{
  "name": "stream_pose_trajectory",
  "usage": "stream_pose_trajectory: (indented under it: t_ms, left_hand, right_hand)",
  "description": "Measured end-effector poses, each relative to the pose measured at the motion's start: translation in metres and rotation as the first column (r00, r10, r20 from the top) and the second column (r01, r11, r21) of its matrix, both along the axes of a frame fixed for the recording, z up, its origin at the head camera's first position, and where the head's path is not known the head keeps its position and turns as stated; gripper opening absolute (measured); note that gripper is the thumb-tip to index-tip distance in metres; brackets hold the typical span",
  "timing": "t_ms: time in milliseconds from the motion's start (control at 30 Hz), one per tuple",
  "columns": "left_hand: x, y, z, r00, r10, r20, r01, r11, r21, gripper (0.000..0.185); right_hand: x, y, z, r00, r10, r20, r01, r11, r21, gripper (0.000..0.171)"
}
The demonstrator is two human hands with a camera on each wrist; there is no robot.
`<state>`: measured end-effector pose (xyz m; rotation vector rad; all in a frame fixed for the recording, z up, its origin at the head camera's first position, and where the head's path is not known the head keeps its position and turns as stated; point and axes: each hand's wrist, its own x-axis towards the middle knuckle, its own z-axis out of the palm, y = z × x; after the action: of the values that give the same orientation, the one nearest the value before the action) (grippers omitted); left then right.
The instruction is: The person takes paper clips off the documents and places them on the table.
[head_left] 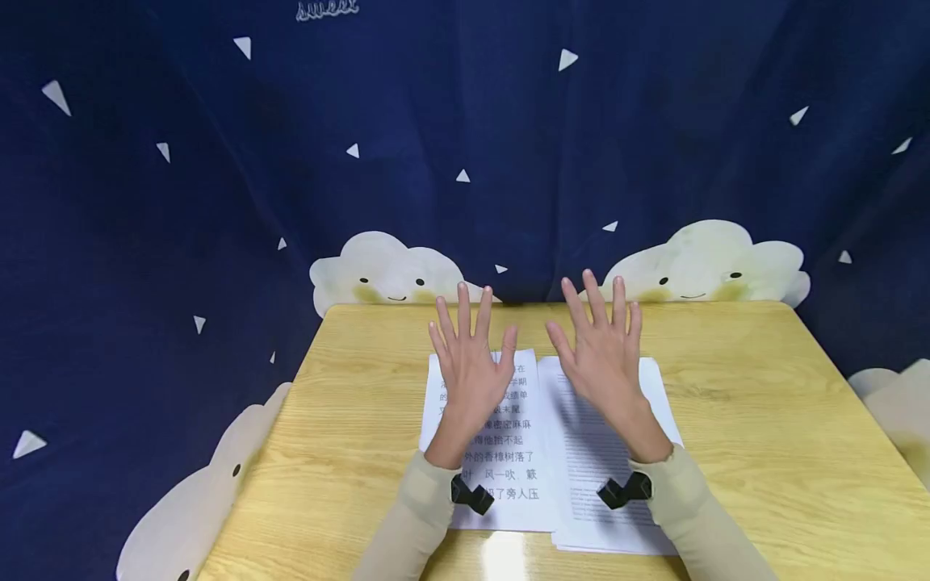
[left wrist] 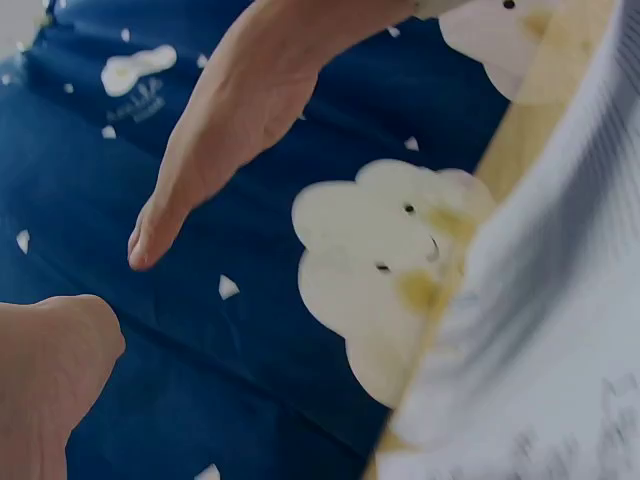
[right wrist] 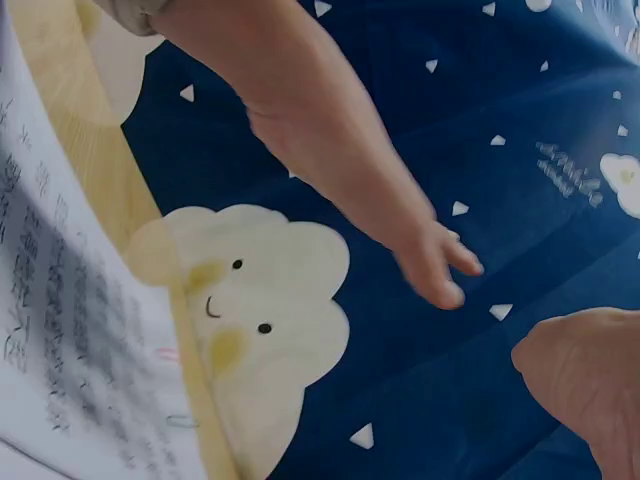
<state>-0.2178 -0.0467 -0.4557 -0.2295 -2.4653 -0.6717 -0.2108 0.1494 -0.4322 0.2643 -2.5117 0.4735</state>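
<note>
Both open hands (head_left: 538,363) seemingly above papers (head_left: 534,476)

two sheets (head_left: 508,452) side by side on table (head_left: 763,436)

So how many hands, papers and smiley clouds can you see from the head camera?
Hands: 2, the left hand and the right hand, both held over the papers with fingers spread.
Papers: 2, the left sheet with big print and the right sheet with small print.
Smiley clouds: 2 with full faces, the left cloud and the right cloud.
Total: 6
</note>
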Motion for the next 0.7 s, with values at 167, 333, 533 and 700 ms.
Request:
stream_pose_trajectory:
  t_ms: [167,333,533,700]
  left_hand:
    - [-0.014,-0.02,-0.026,0.992,-0.031,0.126,0.025,0.998,0.049,0.069]
    - [-0.029,-0.044,-0.048,0.971,-0.069,0.229,0.04,0.991,0.131,0.07]
    - [-0.041,-0.073,-0.066,0.943,-0.033,0.33,-0.013,0.99,0.138,0.065]
    - [-0.045,-0.092,-0.073,0.901,-0.048,0.432,-0.029,0.985,0.168,0.056]
  right_hand:
    - [-0.012,0.004,-0.018,0.989,0.007,0.148,-0.007,1.0,-0.004,0.069]
    - [-0.023,0.002,-0.037,0.977,0.046,0.209,-0.044,0.999,-0.01,0.068]
    - [-0.031,-0.001,-0.056,0.964,0.09,0.251,-0.088,0.996,-0.021,0.066]
    - [-0.035,-0.002,-0.063,0.952,0.114,0.285,-0.113,0.993,-0.021,0.064]
